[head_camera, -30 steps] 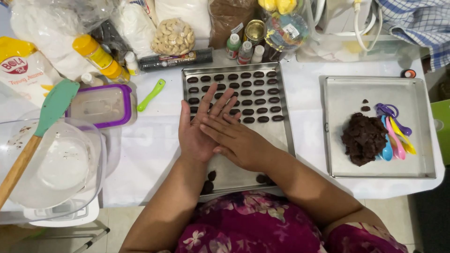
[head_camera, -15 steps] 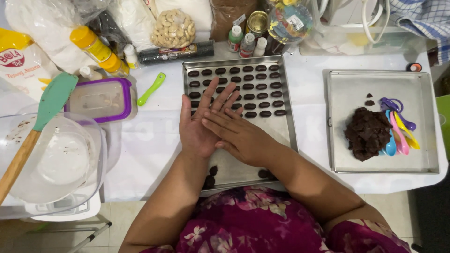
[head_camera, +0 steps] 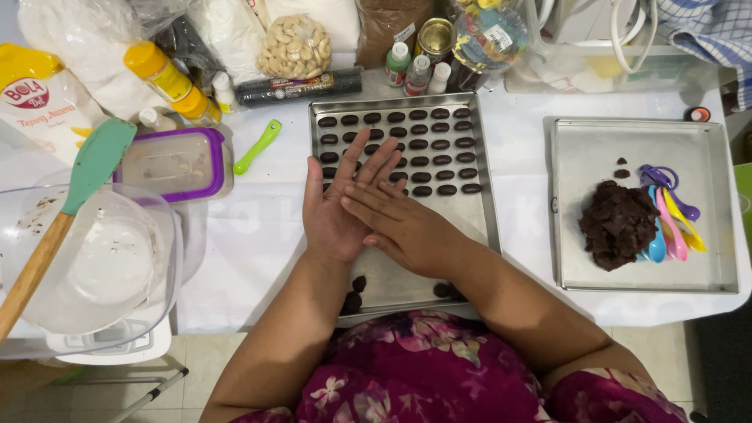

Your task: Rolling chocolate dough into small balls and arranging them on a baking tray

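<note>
White tablecloth (head_camera: 258, 227) under metal tray (head_camera: 487, 196)

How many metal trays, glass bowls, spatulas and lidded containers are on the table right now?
Metal trays: 2
Glass bowl: 1
Teal spatula: 1
Purple-rimmed container: 1
Total: 5
</note>
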